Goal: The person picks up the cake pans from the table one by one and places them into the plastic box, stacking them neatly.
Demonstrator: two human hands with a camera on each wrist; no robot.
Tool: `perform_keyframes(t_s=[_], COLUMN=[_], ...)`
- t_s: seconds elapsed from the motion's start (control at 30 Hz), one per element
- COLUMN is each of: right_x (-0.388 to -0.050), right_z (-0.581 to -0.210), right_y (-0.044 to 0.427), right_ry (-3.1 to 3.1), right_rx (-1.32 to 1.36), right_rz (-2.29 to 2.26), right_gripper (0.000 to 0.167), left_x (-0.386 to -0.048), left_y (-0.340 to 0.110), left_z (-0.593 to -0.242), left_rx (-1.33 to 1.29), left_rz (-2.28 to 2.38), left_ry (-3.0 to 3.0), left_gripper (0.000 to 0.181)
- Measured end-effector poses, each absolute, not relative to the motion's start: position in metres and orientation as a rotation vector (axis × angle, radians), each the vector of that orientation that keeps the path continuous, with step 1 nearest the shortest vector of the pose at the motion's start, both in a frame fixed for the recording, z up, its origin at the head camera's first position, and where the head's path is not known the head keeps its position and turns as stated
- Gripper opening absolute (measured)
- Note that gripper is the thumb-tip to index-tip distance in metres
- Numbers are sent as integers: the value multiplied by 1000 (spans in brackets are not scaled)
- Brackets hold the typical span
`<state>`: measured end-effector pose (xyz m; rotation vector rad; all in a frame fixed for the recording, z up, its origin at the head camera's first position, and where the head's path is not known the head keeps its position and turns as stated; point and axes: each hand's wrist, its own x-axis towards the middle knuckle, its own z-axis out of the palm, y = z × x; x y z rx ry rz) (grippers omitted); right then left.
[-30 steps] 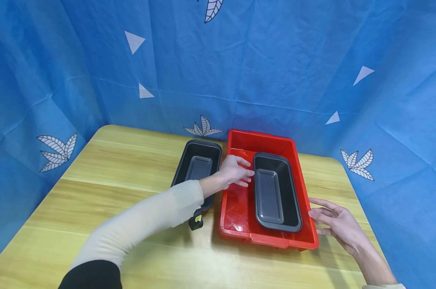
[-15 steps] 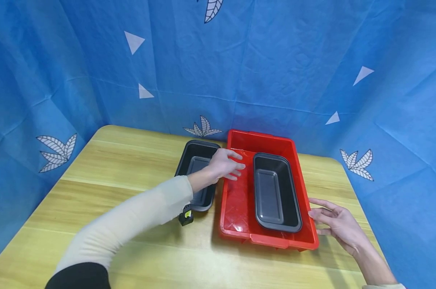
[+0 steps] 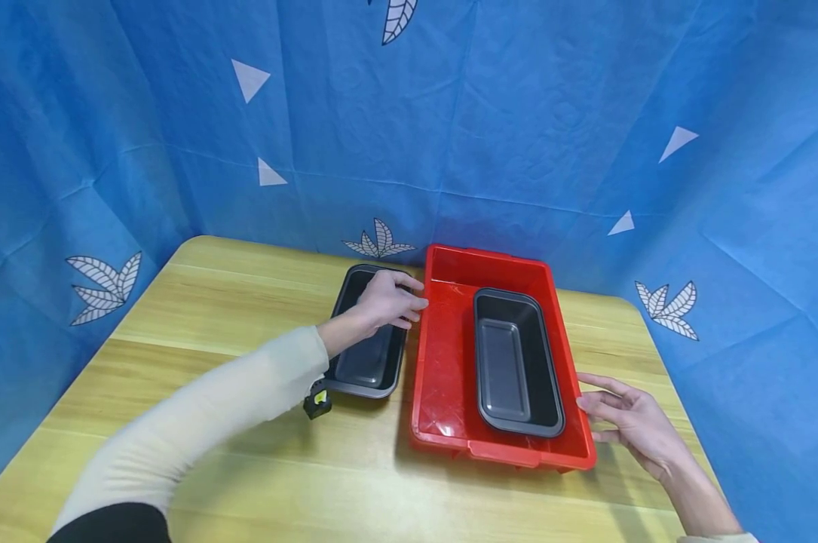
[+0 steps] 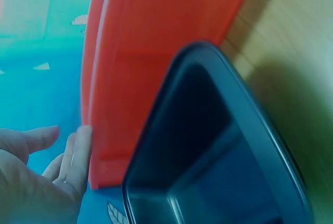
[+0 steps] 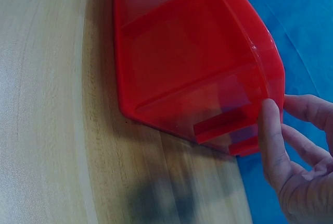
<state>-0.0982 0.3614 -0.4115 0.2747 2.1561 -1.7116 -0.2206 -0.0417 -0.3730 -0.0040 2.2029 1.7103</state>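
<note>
A dark grey loaf pan [image 3: 368,362] sits on the table at the left of a red plastic bin [image 3: 445,400]. My left hand [image 3: 386,302] hovers over the pan's right side, its fingers pointing toward the bin's left rim and holding nothing; in the left wrist view the fingertips overlap that rim, and whether they touch is unclear. Inside the bin, toward its right side, lies a second dark loaf pan [image 3: 507,369]. My right hand [image 3: 629,418] is at the bin's right rim. The right wrist view has the thumb [image 5: 273,135] against the rim and the other fingers loosely extended beside it.
The wooden table [image 3: 280,467] carries the bin and both pans. A blue cloth backdrop [image 3: 354,128] with white leaf and triangle prints surrounds its back and sides. A small black device [image 3: 317,402] is on my left wrist.
My left hand has moved left, from beside the pan inside the bin, across the bin's left rim to above the other pan. The right hand, bin and pans stay put.
</note>
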Motion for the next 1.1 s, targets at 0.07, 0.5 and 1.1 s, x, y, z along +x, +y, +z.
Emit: perform_keyframes(t_s=[0.07, 0.5, 1.1], right_x=[-98, -98, -100], right_z=[-412, -413, -413], right_y=[361, 363, 362], right_ry=[2161, 2173, 2190], right_rx=[275, 263, 271], right_rz=[-1708, -1685, -1661], right_gripper=[34, 36, 39], left_x=[-222, -228, -233], left_y=[-50, -97, -149], left_z=[-374, -379, -377], left_rx=[-14, -92, -231], left_rz=[1704, 1656, 1623], left_ry=[2220, 2303, 2332], left_gripper=[41, 46, 53])
